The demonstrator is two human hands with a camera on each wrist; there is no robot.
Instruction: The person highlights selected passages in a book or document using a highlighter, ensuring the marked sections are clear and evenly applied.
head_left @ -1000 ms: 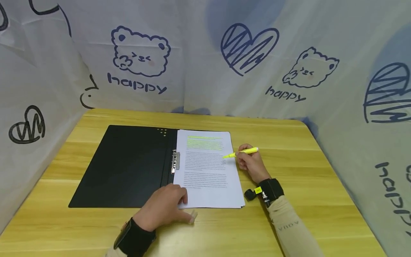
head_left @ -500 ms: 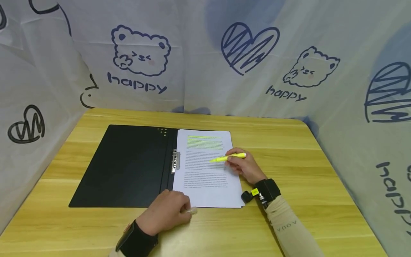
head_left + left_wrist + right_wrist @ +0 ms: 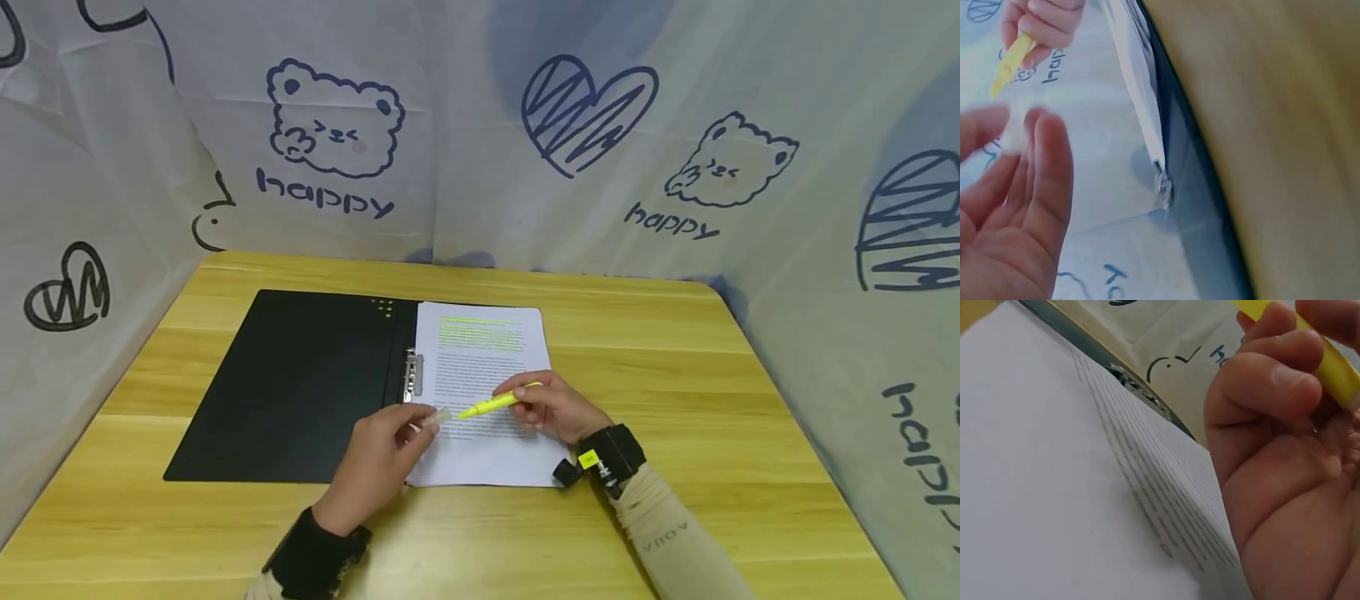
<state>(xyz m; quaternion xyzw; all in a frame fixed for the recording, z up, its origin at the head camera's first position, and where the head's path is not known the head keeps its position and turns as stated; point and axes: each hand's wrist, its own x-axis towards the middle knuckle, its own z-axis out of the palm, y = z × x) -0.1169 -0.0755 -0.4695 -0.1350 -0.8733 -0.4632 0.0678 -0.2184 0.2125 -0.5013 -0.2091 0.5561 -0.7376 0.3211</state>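
My right hand [image 3: 551, 408] grips a yellow highlighter [image 3: 491, 404] above the printed sheets, its uncapped tip pointing left. Between the thumb and fingers of my left hand [image 3: 382, 458] is a small clear cap [image 3: 438, 417], held just left of the highlighter's tip with a narrow gap between them. The stack of paper [image 3: 487, 458] lies in the right half of an open black folder [image 3: 292, 383]; yellow marking covers its top paragraph. In the left wrist view the cap [image 3: 1015, 128] is blurred near the highlighter [image 3: 1011, 65]. The right wrist view shows the highlighter [image 3: 1335, 369] across my curled fingers.
A metal clip [image 3: 412, 375] sits at the folder's spine beside the paper. The folder lies on a wooden table [image 3: 660, 350]. White cloth with drawn bears and hearts [image 3: 480, 167] hangs behind and at both sides.
My right hand has moved left and toward me with the highlighter, from the paper's right edge to over the text. My left hand has lifted the cap up over the paper, toward the tip.
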